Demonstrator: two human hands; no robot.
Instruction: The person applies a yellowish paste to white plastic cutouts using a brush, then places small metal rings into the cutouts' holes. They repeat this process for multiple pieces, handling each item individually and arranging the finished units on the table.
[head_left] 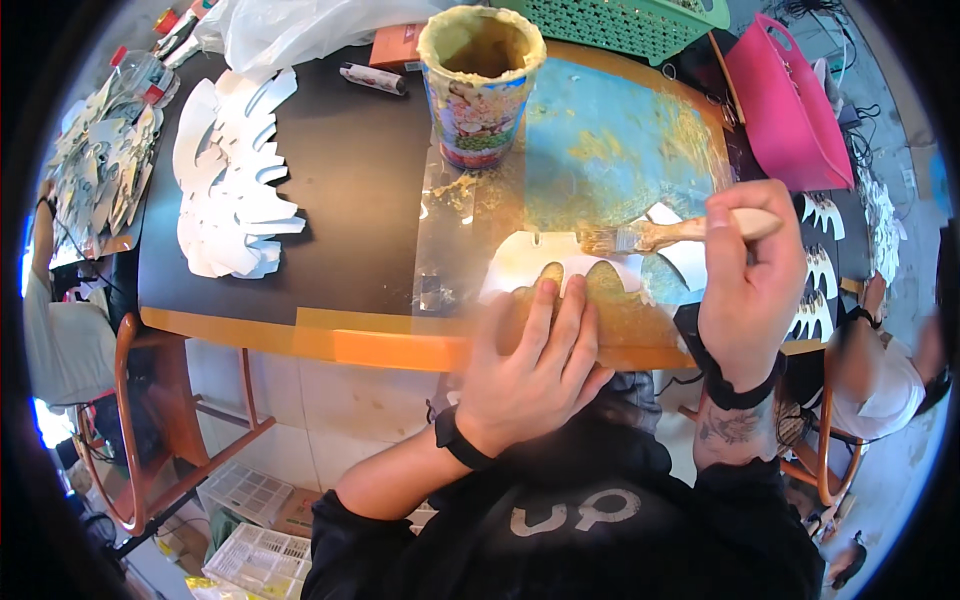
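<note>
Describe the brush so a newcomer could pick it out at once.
On the dark table, find the smeared blue sheet. Toward its near edge, the right hand holds the brush; unlike the white cut pieces nearby, it has a pale wooden handle.

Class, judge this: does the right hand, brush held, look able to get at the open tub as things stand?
Probably yes: the tub has its top uncovered, and nothing upright seems to stand on the blue sheet between it and the right hand, which holds the brush.

Pink bin (pixel 790 120) near a green perforated basket (pixel 625 30), a marker (pixel 373 79), a crumpled translucent bag (pixel 300 35), a brown chair (pixel 165 420)
</note>
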